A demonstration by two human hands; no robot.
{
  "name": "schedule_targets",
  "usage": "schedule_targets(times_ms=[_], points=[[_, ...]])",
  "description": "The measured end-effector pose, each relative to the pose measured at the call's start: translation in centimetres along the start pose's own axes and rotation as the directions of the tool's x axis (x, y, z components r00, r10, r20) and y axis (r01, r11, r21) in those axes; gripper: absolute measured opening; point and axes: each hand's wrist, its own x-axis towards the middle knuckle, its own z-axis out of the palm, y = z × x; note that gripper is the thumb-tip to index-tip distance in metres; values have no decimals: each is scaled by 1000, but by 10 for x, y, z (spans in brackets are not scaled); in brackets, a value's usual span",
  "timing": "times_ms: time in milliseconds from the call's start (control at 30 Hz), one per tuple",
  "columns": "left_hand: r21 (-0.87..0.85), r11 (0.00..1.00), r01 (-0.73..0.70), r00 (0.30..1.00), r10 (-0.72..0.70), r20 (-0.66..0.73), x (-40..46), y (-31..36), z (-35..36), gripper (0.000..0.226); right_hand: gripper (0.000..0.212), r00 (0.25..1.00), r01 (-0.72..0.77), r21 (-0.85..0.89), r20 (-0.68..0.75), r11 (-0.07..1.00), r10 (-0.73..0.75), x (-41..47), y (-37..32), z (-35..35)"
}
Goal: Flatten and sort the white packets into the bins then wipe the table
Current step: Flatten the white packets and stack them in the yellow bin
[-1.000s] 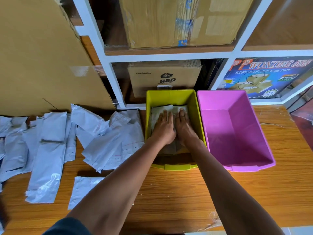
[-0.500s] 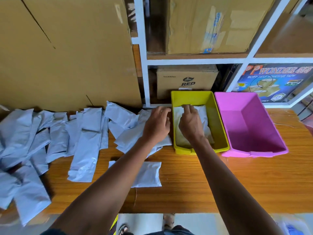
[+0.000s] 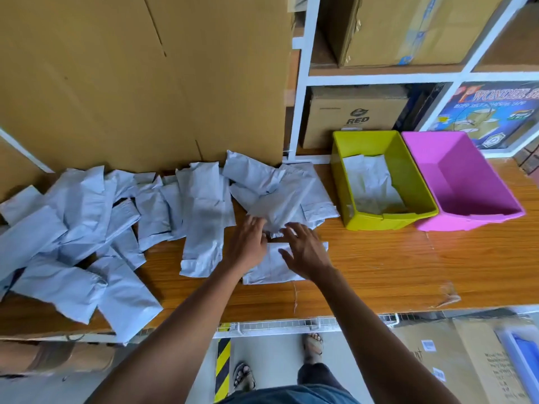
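My left hand (image 3: pixel 248 243) and right hand (image 3: pixel 306 252), fingers spread and holding nothing, reach over the near packet (image 3: pixel 274 269) left of the yellow bin (image 3: pixel 379 221); I should press it flat from the middle outward before lifting.

Tabletop (image 3: pixel 379 275): wood-grain, orange-brown, running left to right below the shelves.
Packets (image 3: pixel 96 228): white, crumpled, overlapping in a loose spread over the tabletop's left and middle; some hung over the near edge.
Single packet (image 3: pixel 280 266): lay flat near the middle, just in front of the heap.
Yellow bin (image 3: pixel 376 223): stood right of the heap, white packets inside.
Pink bin (image 3: pixel 455 223): stood touching the yellow bin's right side.
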Motion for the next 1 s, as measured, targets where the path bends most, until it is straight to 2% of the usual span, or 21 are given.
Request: schedule_targets(times_ms=[100,200,300,467,567,667,733,867,1000], points=[[40,998,44,998,-45,38,-21,-24,-6,36,78,982,-16,-118,184,993,38,-14,-9,25],[78,996,51,997,-56,59,-35,-45,-11,36,81,956,-73,-187,267,980,122,-20,-13,40],[123,989,77,996,-82,40,-42,-58,-13,35,73,951,-118,-226,255,967,175,-20,-19,40],[170,976,139,990,-139,-12,-51,-69,-13,31,67,923,-274,-280,193,920,334,-20,-39,41],[216,965,150,988,-140,-62,-53,-76,-14,29,71,902,-311,-303,204,901,380,-18,-49,49],[278,946,167,984,-140,-114,-55,-85,-19,31,76,899,-334,-270,195,903,391,-17,-57,58],[301,937,178,982,-149,-116,-56,-92,-23,41,79,907,-340,-237,172,910,384,-19,-63,62],[324,922,211,977,-208,-45,-55,-105,-29,65,81,919,-294,-226,199,929,339,-20,-77,64],[293,935,200,974,-223,47,-44,-115,-34,77,80,911,-201,-217,316,955,264,-20,-88,68]])
